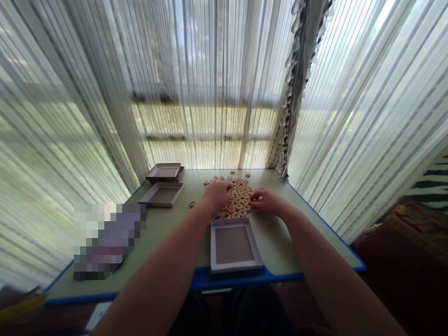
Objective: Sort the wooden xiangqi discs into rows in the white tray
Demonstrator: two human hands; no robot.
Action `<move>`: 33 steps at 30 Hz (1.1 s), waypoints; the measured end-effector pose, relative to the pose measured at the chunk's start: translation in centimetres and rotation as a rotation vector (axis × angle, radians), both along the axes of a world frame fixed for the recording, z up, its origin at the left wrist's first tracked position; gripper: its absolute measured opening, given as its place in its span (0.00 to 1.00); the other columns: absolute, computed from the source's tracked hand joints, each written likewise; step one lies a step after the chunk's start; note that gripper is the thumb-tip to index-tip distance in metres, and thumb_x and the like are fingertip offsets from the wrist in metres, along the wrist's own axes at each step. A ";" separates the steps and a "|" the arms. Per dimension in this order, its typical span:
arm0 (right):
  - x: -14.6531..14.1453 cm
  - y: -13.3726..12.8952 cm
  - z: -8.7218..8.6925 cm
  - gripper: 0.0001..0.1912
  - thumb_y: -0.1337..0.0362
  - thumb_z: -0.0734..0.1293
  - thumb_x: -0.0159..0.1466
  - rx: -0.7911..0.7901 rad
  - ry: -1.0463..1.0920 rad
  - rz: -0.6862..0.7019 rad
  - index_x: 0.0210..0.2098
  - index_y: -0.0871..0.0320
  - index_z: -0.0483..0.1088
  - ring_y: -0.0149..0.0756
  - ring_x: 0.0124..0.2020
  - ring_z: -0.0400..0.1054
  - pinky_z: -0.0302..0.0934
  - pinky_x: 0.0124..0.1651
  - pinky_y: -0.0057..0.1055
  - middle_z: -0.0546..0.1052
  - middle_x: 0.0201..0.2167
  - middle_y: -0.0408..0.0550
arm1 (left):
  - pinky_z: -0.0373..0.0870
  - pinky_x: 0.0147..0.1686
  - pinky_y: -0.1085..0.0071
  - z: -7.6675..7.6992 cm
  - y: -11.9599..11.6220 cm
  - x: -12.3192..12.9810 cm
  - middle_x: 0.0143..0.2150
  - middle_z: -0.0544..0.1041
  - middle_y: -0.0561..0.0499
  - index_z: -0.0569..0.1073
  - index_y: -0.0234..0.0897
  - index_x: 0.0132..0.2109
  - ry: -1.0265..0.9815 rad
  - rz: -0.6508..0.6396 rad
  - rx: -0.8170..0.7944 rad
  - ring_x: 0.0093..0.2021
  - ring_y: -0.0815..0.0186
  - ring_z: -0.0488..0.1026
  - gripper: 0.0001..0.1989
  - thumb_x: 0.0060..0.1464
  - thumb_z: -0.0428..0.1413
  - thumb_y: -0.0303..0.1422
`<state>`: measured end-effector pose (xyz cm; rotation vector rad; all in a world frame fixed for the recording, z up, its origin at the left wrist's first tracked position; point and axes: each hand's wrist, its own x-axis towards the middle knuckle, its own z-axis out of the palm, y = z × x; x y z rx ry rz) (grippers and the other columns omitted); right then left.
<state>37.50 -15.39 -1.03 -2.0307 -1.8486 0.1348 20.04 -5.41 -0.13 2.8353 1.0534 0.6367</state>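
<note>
Many round wooden Chinese chess pieces (238, 206) with red and dark characters lie in a loose cluster on the table. My left hand (219, 193) is over the left side of the cluster, fingers curled in; whatever they may hold is hidden. At the right edge of the pieces is my right hand (268, 201), its thumb and fingers bent towards each other beside the outer pieces. Anything between those fingertips is too small to make out. An open shallow box tray (216, 268) with a pale rim stands between my forearms, just nearer than the pieces.
The pale green table (280, 252) has a blue edge. At its far left are a second shallow tray (161, 204) and a brown box (164, 171). A pixelated object (115, 240) lies on the left. Striped sheer curtains (210, 84) hang behind.
</note>
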 end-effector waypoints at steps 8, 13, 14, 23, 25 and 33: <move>-0.4 -0.2 0.4 0.11 0.61 0.63 0.53 0.009 0.006 0.013 0.32 0.58 0.75 0.31 0.30 0.65 0.56 0.36 0.24 0.74 0.33 0.48 | 0.64 0.41 0.68 0.2 -0.1 -0.2 0.36 0.75 0.47 0.74 0.37 0.36 0.006 0.070 0.008 0.38 0.63 0.71 0.15 0.54 0.43 0.36; -0.6 -0.3 0.8 0.18 0.60 0.57 0.59 -0.037 -0.005 0.031 0.26 0.62 0.74 0.30 0.25 0.63 0.54 0.31 0.24 0.73 0.24 0.48 | 0.64 0.42 0.69 0.2 -0.2 -0.1 0.37 0.75 0.46 0.73 0.37 0.38 0.017 0.089 -0.011 0.39 0.62 0.70 0.15 0.54 0.44 0.36; -0.5 -0.2 0.7 0.17 0.60 0.57 0.59 -0.018 -0.004 0.035 0.27 0.62 0.74 0.30 0.27 0.63 0.55 0.32 0.24 0.73 0.26 0.48 | 0.64 0.42 0.68 0.2 -0.2 -0.2 0.37 0.75 0.46 0.73 0.37 0.38 0.016 0.087 -0.013 0.39 0.62 0.70 0.15 0.53 0.44 0.36; 0.2 0.9 -0.8 0.16 0.60 0.57 0.60 0.029 -0.011 -0.018 0.31 0.62 0.74 0.28 0.28 0.63 0.55 0.36 0.22 0.71 0.29 0.48 | 0.64 0.41 0.69 0.3 -0.3 -0.2 0.37 0.75 0.47 0.73 0.37 0.37 0.016 0.091 -0.021 0.39 0.63 0.70 0.14 0.53 0.44 0.35; 0.2 0.9 -0.9 0.16 0.60 0.57 0.60 0.024 0.004 -0.017 0.31 0.61 0.74 0.27 0.27 0.62 0.55 0.35 0.22 0.71 0.29 0.47 | 0.65 0.41 0.69 0.3 -0.4 -0.2 0.37 0.75 0.47 0.73 0.37 0.38 0.016 0.089 -0.017 0.38 0.63 0.70 0.14 0.54 0.44 0.35; 1.6 0.4 -0.2 0.16 0.57 0.61 0.56 0.026 -0.077 -0.170 0.33 0.60 0.74 0.33 0.29 0.65 0.53 0.30 0.25 0.73 0.29 0.49 | 0.65 0.38 0.70 0.0 -0.5 0.1 0.36 0.74 0.46 0.73 0.37 0.35 0.025 0.054 0.023 0.38 0.63 0.70 0.14 0.53 0.44 0.35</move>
